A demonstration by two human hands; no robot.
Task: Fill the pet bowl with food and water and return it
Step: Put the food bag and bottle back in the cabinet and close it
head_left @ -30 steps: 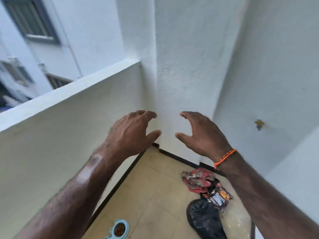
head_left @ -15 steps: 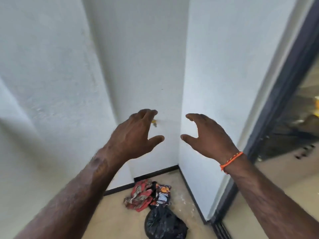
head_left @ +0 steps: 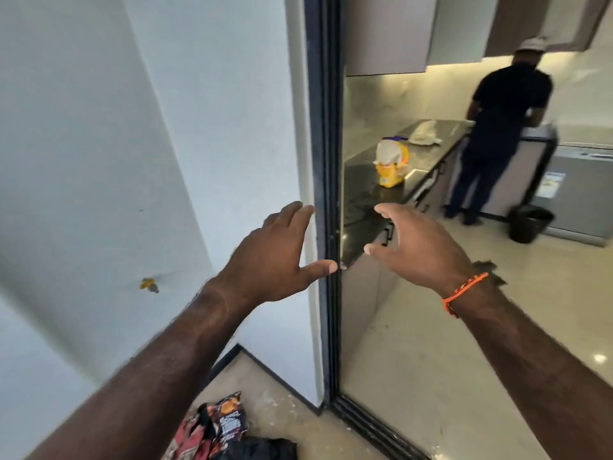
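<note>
My left hand (head_left: 275, 260) and my right hand (head_left: 421, 250) are held out in front of me at chest height, both empty with fingers spread. An orange cord bracelet is on my right wrist. Between them stands the dark door frame (head_left: 326, 200) that leads from the balcony into a kitchen. A yellow food bag (head_left: 391, 166) with a white top stands on the dark kitchen counter (head_left: 361, 200) beyond the frame. The pet bowl is out of view.
A person in dark clothes (head_left: 497, 127) stands at the far end of the counter, back to me. A black bin (head_left: 530, 224) sits on the kitchen floor. Crumpled wrappers (head_left: 219, 426) and a black bag (head_left: 262, 449) lie on the balcony floor by the white wall (head_left: 99, 161).
My view has swung right, from the balcony corner with the blue pet bowl on the floor to the kitchen doorway. Both hands stay raised and empty.
</note>
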